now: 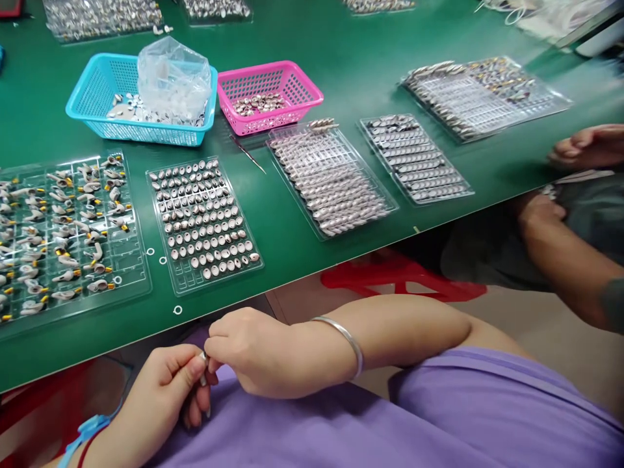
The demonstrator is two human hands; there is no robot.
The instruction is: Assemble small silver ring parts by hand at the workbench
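Note:
Close above my lap, my left hand pinches a small whitish earbud piece between thumb and forefinger. My right hand is closed, its fingertips meeting the left ones at that piece; what they grip is hidden. On the green table, the closest tray bears rows of small round earbud shells. Left of it, a larger clear tray carries grey stemmed earbud housings with yellow tabs. A small white ring lies near the table edge, with two more between the trays.
Behind the trays stand a blue basket with white parts and a plastic bag, and a pink basket. Tweezers lie nearby. More filled trays extend right, where another person's hand shows. A red stool is below.

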